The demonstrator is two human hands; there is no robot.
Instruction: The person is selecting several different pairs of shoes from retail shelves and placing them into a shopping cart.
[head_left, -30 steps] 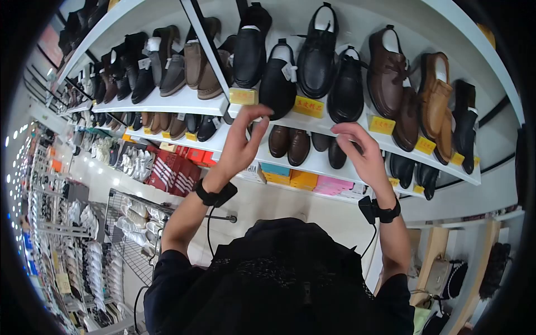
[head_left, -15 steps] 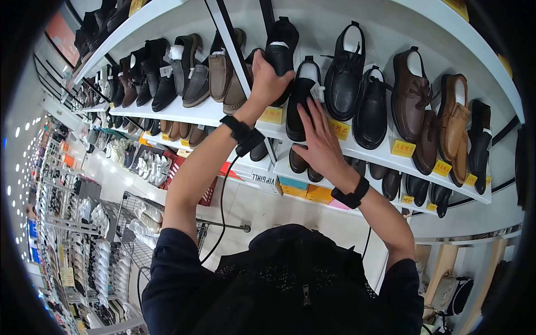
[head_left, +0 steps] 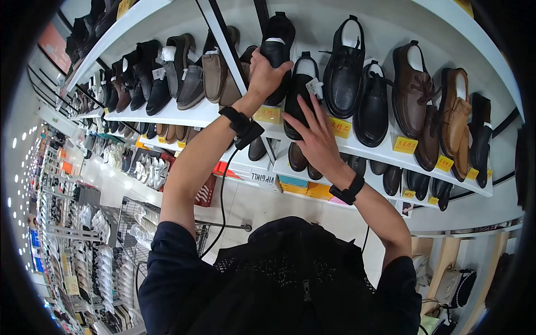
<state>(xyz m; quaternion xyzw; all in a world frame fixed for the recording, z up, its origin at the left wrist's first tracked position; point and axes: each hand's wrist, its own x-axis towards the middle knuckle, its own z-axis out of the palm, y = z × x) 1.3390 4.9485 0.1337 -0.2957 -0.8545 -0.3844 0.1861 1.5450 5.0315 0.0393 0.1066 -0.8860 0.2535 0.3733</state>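
My left hand (head_left: 264, 78) is wrapped round the front of a black loafer (head_left: 278, 29) on the white shelf, the thumb across its top and the fingers at its left side. Beside it to the right stands the other black loafer (head_left: 297, 101), with white stuffing inside and a small white tag (head_left: 314, 87) on it. My right hand (head_left: 319, 137) lies over this loafer's right front side, fingers spread. Both shoes point toward me, heels to the wall. Each of my wrists wears a black strap.
Further right on the shelf (head_left: 357, 147) stand black lace-up shoes (head_left: 344, 72), a brown pair (head_left: 409, 95) and a tan pair (head_left: 453, 117), with yellow price cards (head_left: 405, 145) along the edge. A white upright (head_left: 223, 42) divides the shelf at left. A wire cart (head_left: 127, 215) with shoes stands lower left.
My right hand's thumb has swung up and left onto the loafer's toe, and its fingers are spread wider. My left hand stays on its loafer. The view has shifted slightly.
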